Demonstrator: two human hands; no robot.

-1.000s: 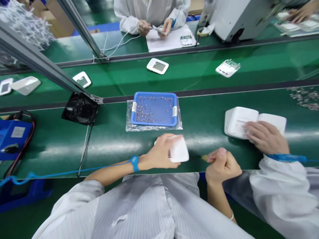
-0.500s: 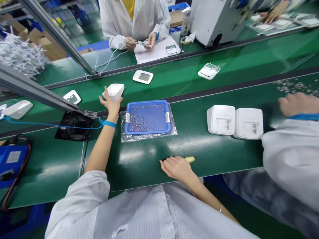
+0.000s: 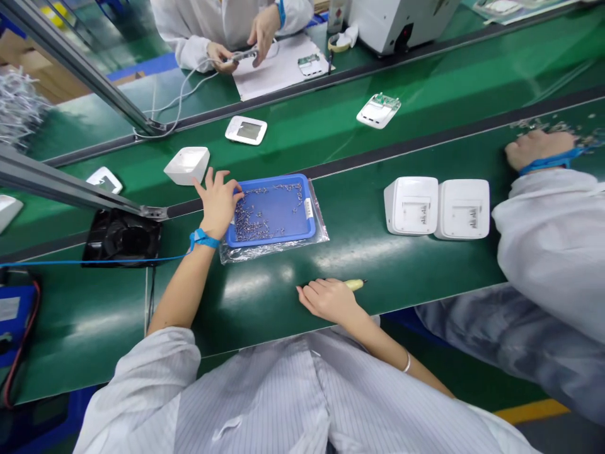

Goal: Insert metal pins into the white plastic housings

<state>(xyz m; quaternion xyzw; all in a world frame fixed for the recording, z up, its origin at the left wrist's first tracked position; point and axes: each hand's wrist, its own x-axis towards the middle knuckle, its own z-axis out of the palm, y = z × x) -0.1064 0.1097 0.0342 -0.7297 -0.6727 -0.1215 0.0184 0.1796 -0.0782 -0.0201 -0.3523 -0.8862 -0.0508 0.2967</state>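
My left hand (image 3: 217,200), a blue strap on its wrist, is at the upper left corner of a blue tray (image 3: 283,238). Its fingers are spread, and a fingertip touches the tray's rim. Many small screws (image 3: 248,224) lie in the tray, mostly on the left side. Just beyond this hand, a white housing (image 3: 188,165) rests on the green strip, apart from the fingers. Close to the table's front edge, my right hand (image 3: 331,299) is closed around a screwdriver (image 3: 354,284) with a pale yellow handle. Part of the tool is hidden under the fingers.
Two white housings (image 3: 416,205) with screws on them stand to the right. A co-worker's hand (image 3: 539,150) is among small parts at far right; another person's hands (image 3: 265,31) work opposite. A black fan (image 3: 120,238) and metal post (image 3: 89,69) stand left.
My left hand has let go of the white housing, left on the green strip, and moved right to the tray. My right hand keeps its hold on the screwdriver. The view has shifted.
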